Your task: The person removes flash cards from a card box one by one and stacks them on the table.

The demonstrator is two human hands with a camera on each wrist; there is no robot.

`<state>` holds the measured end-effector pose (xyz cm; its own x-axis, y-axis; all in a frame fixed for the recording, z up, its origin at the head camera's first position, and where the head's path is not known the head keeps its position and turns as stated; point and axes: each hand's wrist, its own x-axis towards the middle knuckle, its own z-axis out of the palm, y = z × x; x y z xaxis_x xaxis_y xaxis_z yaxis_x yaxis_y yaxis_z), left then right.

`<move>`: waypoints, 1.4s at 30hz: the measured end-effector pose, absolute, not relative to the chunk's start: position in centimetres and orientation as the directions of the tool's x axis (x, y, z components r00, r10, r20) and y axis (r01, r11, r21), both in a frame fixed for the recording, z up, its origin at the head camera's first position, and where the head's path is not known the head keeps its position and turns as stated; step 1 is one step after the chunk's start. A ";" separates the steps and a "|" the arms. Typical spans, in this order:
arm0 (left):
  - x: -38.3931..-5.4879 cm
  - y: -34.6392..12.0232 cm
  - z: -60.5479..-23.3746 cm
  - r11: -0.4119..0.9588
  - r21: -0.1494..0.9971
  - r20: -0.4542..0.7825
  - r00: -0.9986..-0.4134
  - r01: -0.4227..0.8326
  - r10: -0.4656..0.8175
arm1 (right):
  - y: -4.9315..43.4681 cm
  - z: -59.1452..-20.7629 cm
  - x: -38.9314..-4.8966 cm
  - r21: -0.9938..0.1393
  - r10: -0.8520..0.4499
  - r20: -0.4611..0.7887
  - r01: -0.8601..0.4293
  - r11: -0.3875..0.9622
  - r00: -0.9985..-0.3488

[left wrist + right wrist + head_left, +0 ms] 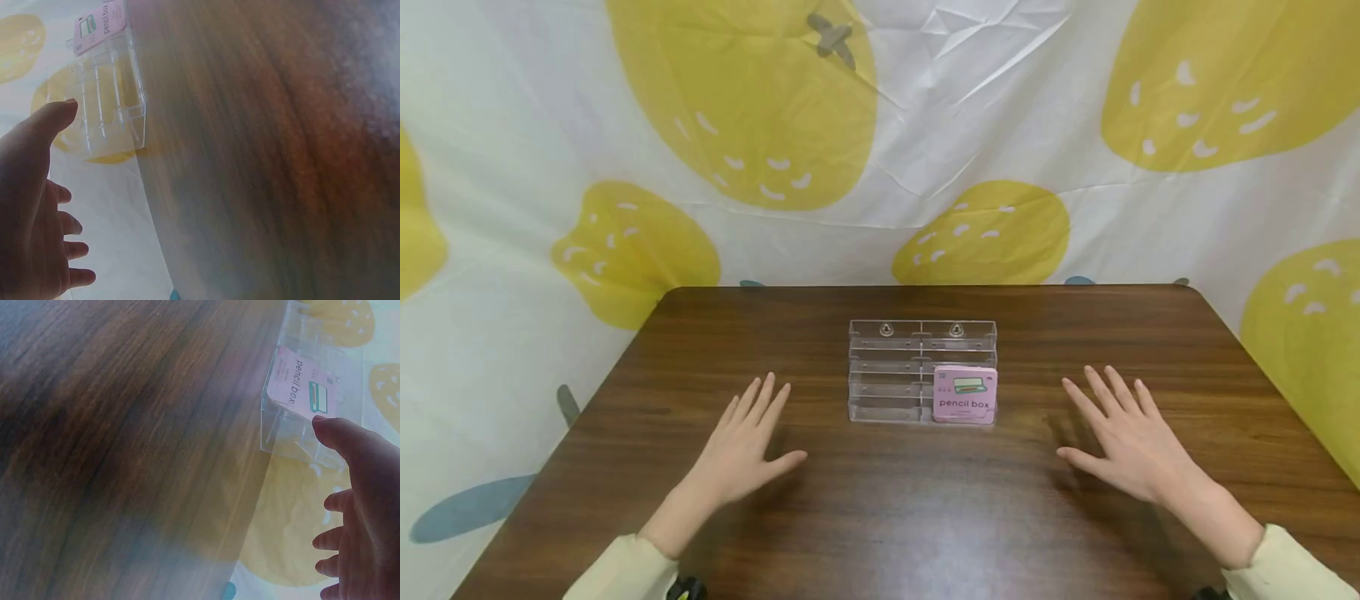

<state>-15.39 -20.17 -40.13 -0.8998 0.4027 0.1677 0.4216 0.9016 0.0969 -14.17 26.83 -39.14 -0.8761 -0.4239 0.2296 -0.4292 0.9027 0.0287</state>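
Clear rack [919, 367], gaps toward left hand [741, 450], right hand [1131, 446], table edge [805, 291] behind

cream sleeves [622, 571]; black wrist gear [693, 587], yellow mark [683, 594]

The rack [885, 412] is formed of clear, glossy plastic. At its lower right, a smooth-faced pink piece [965, 396] is seen, its material hard to tell. Under the rack, softly glossy wood grain is shown by the table [917, 508]; behind the rack, creased, faintly shiny cloth [977, 75] is seen.
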 end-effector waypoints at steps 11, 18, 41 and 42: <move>-16.2 -19.3 -39.8 0.891 0.105 0.153 -0.893 0.442 0.424 | 26.7 -39.1 -14.5 0.007 -0.431 0.241 -0.442 0.897 -0.870; -17.0 -18.5 -39.6 0.870 0.155 0.183 -0.879 0.468 0.440 | 26.2 -39.2 -14.7 -0.007 -0.442 0.268 -0.461 0.888 -0.856; -20.4 -15.4 -40.5 0.766 0.181 0.336 -0.771 0.616 0.541 | 24.8 -38.9 -15.3 -0.066 -0.453 0.247 -0.481 0.874 -0.857; -20.6 -15.3 -40.6 0.767 0.180 0.334 -0.772 0.616 0.541 | 24.7 -38.8 -15.4 -0.075 -0.453 0.249 -0.483 0.872 -0.856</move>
<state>-20.57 -15.31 -40.59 -0.7718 0.5408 0.3343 0.6156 0.7672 0.1802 -15.39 24.69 -38.79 -0.8563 -0.4528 0.2486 -0.4832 0.8723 -0.0754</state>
